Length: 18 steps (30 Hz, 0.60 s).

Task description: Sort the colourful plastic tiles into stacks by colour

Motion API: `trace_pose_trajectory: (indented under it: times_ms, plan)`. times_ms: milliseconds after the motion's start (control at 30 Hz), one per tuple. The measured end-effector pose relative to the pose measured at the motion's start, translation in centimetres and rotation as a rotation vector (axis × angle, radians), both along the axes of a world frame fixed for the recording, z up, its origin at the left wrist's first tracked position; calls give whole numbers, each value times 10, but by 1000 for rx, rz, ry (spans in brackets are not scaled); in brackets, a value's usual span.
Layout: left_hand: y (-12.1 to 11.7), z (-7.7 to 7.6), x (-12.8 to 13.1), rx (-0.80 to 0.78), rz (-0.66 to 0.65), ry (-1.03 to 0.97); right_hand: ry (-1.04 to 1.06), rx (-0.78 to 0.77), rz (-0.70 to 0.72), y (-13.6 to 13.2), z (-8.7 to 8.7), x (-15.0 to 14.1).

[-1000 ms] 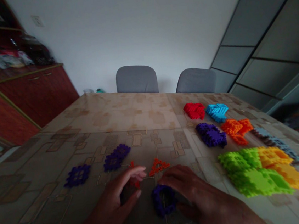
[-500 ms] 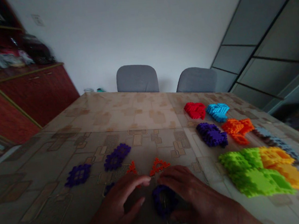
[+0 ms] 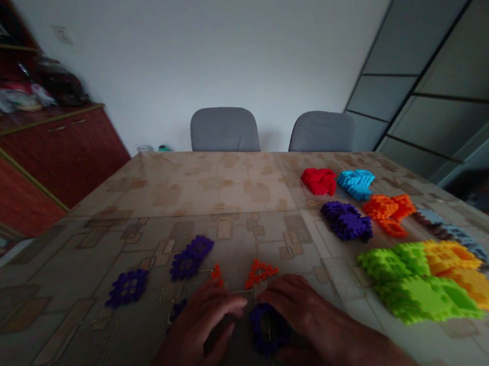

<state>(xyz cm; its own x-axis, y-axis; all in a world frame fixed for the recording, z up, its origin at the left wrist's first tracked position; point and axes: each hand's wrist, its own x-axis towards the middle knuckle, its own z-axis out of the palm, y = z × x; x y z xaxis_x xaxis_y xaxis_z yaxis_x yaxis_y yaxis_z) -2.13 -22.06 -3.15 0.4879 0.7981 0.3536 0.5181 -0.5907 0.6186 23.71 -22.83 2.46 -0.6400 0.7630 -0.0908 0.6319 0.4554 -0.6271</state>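
Note:
My right hand (image 3: 306,313) is closed around the right side of a purple interlocking block piece (image 3: 260,333) with toothed edges and an opening in its middle. To its left, my left hand (image 3: 206,321) holds nothing, thumb and fingers apart. Its fingers partly cover an orange toothed piece (image 3: 216,273) and another purple piece (image 3: 179,308). An orange triangular piece (image 3: 260,273) lies just beyond my right fingertips. Farther left rest a purple window-like square (image 3: 128,287) and two purple pieces (image 3: 191,256) touching each other.
Stacks of toothed blocks stand on the right: red (image 3: 319,181), light blue (image 3: 357,184), purple (image 3: 347,220), orange (image 3: 390,212), green (image 3: 416,281), yellow (image 3: 463,268) and grey (image 3: 455,236). Two grey chairs (image 3: 223,128) stand behind the patterned table (image 3: 228,190).
My left hand has shifted slightly, its fingers covering more of the left orange piece. My right hand stays on the purple piece, nearly still.

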Motion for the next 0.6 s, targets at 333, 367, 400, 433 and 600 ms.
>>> trace_pose_trajectory:
  times_ms: [333, 367, 400, 433, 600]
  plan:
    - [1, -6, -1, -11, -53, -18, -28, 2, -20, 0, 2, -3]
    - [1, -5, 0, -20, -56, -14, -30, 2, -19, 1, 1, -3]
    - [1, -4, 0, -33, -56, -10, -36, 3, -17, 1, 0, -3]
    - [1, -3, 1, -46, -52, -7, -45, 6, -15, 1, -1, -3]
    - [0, -2, 1, -41, -37, -5, -56, 31, -26, 1, -4, -2]
